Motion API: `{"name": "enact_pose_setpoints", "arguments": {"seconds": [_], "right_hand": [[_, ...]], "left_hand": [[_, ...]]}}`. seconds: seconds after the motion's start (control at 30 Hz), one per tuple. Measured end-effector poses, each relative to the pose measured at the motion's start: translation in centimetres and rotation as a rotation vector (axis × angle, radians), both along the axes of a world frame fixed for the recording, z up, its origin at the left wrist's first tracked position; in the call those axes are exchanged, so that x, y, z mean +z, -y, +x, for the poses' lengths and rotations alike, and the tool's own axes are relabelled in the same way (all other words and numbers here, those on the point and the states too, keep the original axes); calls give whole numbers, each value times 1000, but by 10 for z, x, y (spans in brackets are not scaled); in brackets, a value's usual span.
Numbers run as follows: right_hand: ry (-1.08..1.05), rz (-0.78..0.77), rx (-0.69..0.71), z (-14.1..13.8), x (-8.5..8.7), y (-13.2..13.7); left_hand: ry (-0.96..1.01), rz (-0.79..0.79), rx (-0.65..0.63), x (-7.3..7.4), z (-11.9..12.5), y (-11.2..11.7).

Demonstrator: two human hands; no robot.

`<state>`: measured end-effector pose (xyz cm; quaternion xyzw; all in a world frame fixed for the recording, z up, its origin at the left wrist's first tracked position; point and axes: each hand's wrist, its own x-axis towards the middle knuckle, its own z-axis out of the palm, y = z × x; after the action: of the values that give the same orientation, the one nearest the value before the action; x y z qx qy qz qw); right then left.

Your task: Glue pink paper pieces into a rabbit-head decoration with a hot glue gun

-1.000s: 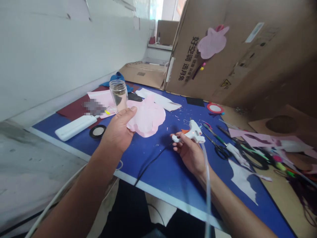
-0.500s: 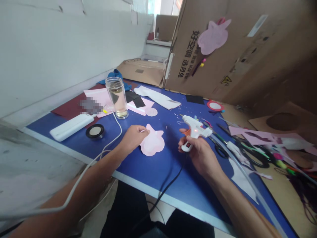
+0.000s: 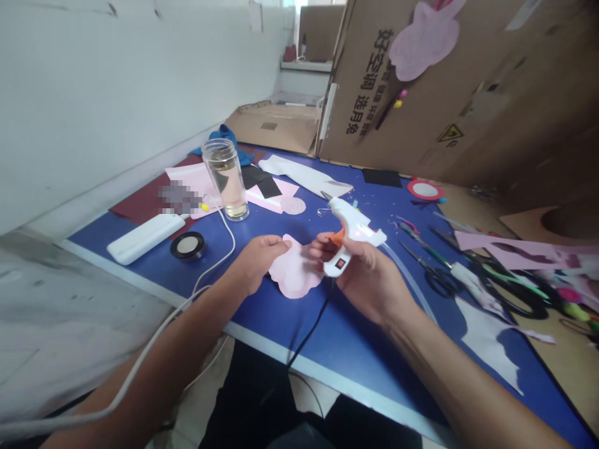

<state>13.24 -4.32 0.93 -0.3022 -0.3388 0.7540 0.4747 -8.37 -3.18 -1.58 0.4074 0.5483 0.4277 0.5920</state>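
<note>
So, left hand (image 3: 257,260) pinching scalloped pink paper (image 3: 291,273), right hand (image 3: 369,280) curled round glue gun (image 3: 350,222) — smooth white plastic

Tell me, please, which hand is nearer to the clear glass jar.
Left. The left hand is in front of the glass jar, pinching the pink paper; the right hand, gripping the glue gun, is farther off to the right.
</note>
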Motion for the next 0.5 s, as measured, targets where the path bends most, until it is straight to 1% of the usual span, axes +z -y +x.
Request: {"name": "enact_pose_setpoints", "arguments": {"seconds": [0.13, 0.27, 0.37, 0.5], "right_hand": [[-50, -23, 12, -10, -6, -9], [-123, -53, 22, -11, -13, -15], [-162, -53, 33, -10, -13, -16], [-172, -42, 46, -10, -12, -16]], "left_hand": [[-28, -27, -29, 1, -1, -2], [-2, -31, -9, -3, -4, -3], [30, -41, -2, -4, -4, -3], [81, -74, 5, -1, -1, -1]]}}
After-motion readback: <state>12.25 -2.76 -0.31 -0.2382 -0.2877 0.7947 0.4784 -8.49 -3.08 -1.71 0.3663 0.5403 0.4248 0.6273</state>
